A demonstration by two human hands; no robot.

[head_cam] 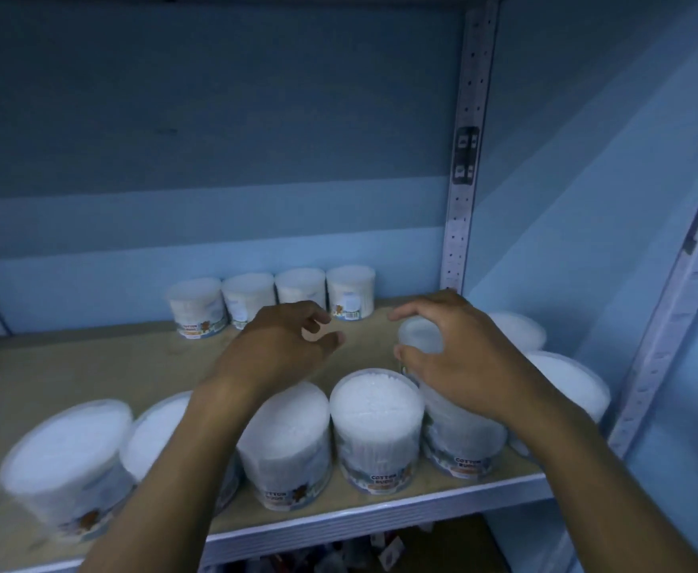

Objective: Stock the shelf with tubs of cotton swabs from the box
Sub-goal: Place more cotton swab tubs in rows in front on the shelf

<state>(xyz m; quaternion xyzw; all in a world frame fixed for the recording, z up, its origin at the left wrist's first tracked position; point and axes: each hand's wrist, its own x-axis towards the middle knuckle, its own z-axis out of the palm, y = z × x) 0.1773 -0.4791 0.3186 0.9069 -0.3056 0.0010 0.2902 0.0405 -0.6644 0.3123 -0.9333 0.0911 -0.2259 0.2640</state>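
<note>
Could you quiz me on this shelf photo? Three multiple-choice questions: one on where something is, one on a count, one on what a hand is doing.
1. Where is the right hand?
A. over a tub near the shelf's right end
B. under the shelf
C. on the wall

2. How many tubs form the back row?
A. one
B. four
C. nine

3. The left hand is:
A. gripping a tub
B. holding nothing
C. holding a box

Answers: A, its fingers curl round the held tub; B, four stand side by side; B, its fingers hang loose above the shelf.

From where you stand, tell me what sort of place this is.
Probably a shop or stockroom. A slotted metal upright carries a wooden shelf bearing rows of identical tubs of cotton swabs, and the right hand holds one more tub.
</note>
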